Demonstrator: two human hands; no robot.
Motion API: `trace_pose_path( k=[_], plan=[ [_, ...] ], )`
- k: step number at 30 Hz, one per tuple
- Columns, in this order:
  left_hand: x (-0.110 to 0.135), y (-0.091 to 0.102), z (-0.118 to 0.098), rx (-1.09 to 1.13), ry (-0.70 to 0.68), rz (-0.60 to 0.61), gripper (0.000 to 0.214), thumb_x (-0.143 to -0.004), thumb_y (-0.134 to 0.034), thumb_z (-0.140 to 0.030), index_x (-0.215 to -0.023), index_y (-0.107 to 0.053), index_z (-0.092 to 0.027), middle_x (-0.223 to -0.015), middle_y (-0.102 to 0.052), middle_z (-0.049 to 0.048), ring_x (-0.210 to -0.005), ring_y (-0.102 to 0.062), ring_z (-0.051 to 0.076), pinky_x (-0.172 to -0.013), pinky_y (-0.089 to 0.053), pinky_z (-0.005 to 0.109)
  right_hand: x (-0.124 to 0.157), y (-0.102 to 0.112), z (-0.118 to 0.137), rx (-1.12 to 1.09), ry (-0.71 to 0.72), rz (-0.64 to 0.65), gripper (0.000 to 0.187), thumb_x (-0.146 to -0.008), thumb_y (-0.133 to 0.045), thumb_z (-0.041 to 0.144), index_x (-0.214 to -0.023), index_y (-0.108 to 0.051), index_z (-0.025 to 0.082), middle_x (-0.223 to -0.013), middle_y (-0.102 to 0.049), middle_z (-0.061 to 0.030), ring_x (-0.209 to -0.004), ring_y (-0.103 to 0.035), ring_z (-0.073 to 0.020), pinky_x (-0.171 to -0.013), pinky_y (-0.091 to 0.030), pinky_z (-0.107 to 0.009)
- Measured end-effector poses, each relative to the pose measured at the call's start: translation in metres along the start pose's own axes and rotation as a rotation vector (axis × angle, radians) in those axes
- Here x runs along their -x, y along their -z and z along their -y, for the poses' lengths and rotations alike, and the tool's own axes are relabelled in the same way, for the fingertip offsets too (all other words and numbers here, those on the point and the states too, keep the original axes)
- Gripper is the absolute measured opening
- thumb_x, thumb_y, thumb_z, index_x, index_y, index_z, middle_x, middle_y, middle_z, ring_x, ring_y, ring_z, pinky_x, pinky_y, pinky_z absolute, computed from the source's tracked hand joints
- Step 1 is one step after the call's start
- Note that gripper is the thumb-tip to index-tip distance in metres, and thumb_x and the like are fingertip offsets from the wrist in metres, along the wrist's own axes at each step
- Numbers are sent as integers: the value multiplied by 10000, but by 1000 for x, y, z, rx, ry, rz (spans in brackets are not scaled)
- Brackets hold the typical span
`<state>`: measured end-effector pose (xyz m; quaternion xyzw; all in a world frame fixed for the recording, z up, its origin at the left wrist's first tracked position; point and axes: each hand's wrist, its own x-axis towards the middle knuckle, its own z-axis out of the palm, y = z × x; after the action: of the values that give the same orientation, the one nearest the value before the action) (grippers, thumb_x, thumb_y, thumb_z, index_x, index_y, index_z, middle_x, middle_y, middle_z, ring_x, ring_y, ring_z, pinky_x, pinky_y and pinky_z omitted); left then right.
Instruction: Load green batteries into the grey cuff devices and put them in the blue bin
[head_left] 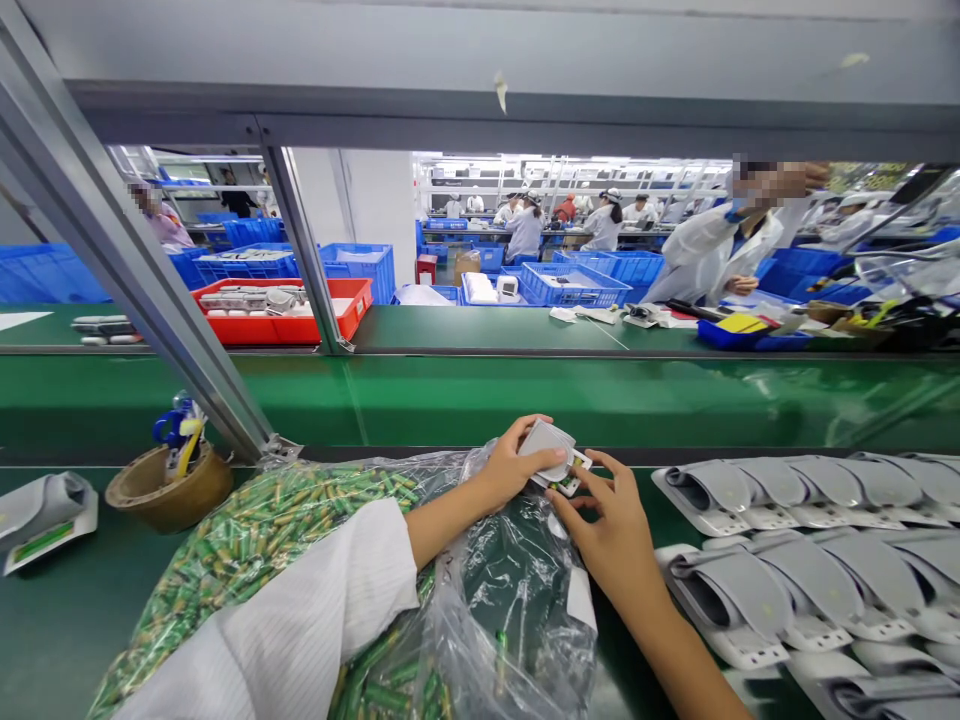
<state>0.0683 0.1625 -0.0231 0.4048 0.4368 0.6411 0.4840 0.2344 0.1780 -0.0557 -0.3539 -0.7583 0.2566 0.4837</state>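
Above a plastic bag (517, 590) of batteries (277, 540), the left hand (510, 463) holds a wrist-cuff monitor (544, 437), the right hand (616, 525) narrowed on it; beside the bag, a bowl (161, 502) holds tools (189, 442).

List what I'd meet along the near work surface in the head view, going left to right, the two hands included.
Lone grey-and-white cuffed device → round brown bowl → left hand → small grey-and-white device → right hand → rows of grey-and-white cuffed devices.
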Motion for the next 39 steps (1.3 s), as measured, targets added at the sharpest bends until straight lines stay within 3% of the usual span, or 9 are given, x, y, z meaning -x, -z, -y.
trace_pose_path(
  k=[6,13,16,19,23,28,33,36,39],
  plan=[
    [1,-1,0,-33,-22,19,646,-690,-896,-411,-1252,-633,-230,-1130,-676,52,-994,-638,216,-894,-494,323,0,2,5,-56,-88,12,439,-896,-715,539,-1170,-753,199,-1423,-529,-163,-846,-704,-178,-746,-698,-393],
    [2,-1,-1,-116,-48,75,687,-692,-897,-428,-1284,-614,-224,-1145,-671,61,-1011,-629,228,-913,-490,334,-6,2,7,-61,-174,-23,445,-842,-723,525,-1154,-686,209,-1301,-581,-144,-911,-699,-214,-721,-675,-384],
    [2,0,-2,-134,-46,87,683,-699,-891,-442,-1286,-615,-230,-1152,-669,58,-1019,-631,232,-910,-494,330,-6,0,6,-149,-295,-24,607,-785,-762,519,-1279,-583,214,-1357,-595,-169,-910,-735,-235,-731,-670,-403],
    [3,0,-4,-133,-38,116,679,-705,-894,-452,-1288,-620,-237,-1155,-667,54,-1018,-633,229,-900,-497,320,-4,-2,2,-271,-403,73,717,-804,-749,489,-1413,-477,224,-1357,-659,-185,-948,-773,-263,-797,-663,-419],
    [2,2,-8,-108,-6,149,692,-689,-908,-477,-1274,-630,-235,-1133,-671,53,-992,-639,228,-887,-499,317,-3,-3,1,-265,-334,162,625,-867,-697,434,-1416,-478,231,-1266,-731,-155,-1047,-767,-277,-928,-630,-447],
    [-1,6,-11,-99,23,217,691,-695,-921,-460,-1281,-629,-237,-1144,-681,53,-1022,-644,234,-917,-492,317,-6,-2,4,-248,-302,94,581,-865,-697,412,-1370,-486,220,-1272,-715,-152,-1041,-743,-267,-908,-622,-431],
    [-5,8,-10,-45,48,277,666,-735,-915,-459,-1302,-655,-226,-1176,-698,66,-1027,-652,225,-904,-499,296,-11,-2,2,-349,-330,28,490,-816,-729,373,-1236,-519,234,-1124,-734,-78,-956,-720,-233,-855,-601,-386],
    [-10,11,-11,42,98,221,668,-749,-896,-516,-1294,-674,-200,-1158,-734,85,-956,-681,221,-834,-519,287,-18,-4,5,-423,-341,1,457,-780,-740,319,-1179,-531,238,-1062,-718,-39,-911,-702,-213,-846,-583,-363],
    [-17,16,-17,182,201,89,625,-788,-821,-582,-1226,-705,-153,-1042,-783,104,-845,-716,245,-752,-552,313,-27,-5,23,-516,-332,-40,451,-775,-733,308,-1185,-560,234,-1064,-716,-36,-920,-696,-210,-840,-571,-346]
  ],
)
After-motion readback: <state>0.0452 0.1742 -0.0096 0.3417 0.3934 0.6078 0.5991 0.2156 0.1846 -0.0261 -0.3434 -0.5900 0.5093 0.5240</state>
